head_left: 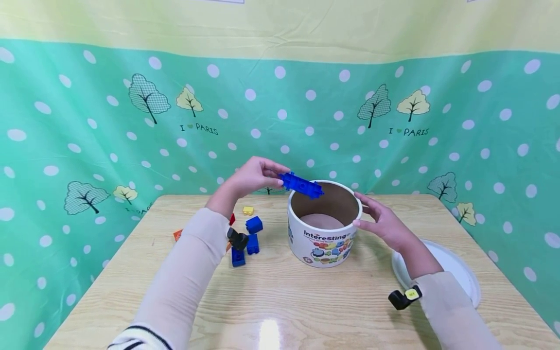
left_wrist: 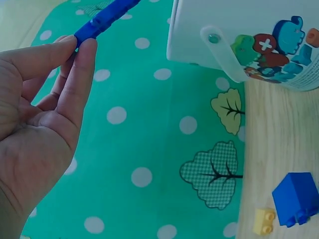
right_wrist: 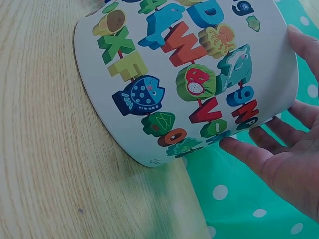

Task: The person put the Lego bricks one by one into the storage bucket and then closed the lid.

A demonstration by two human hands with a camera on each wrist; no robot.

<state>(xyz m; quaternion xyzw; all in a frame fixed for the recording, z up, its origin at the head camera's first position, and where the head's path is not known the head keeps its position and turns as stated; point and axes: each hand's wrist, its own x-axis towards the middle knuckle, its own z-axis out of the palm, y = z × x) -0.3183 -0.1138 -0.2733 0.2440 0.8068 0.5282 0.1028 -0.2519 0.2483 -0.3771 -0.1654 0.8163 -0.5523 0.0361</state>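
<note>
Between thumb and fingertips my left hand [head_left: 258,175] pinches one end of a long, narrow blue toy block [head_left: 303,186] with knobbed ends. Its far end overlaps the opening of a round white bucket [head_left: 325,243] printed with colourful letters and animals. In the left wrist view the blue block slants up from the fingertips, its upper end cut off by the frame. My right hand [head_left: 385,224] rests against the bucket's right side near the rim, thumb and fingers spread along the outside. The right wrist view shows these fingers [right_wrist: 247,153] extended along the printed wall.
Left of the bucket lie several blue bricks [head_left: 254,225], a small yellow brick [head_left: 248,210] and red and orange pieces [head_left: 177,235], partly behind the left arm. A white round lid [head_left: 455,265] lies under the right forearm. A patterned green curtain [head_left: 280,141] hangs behind the wooden table [head_left: 306,301].
</note>
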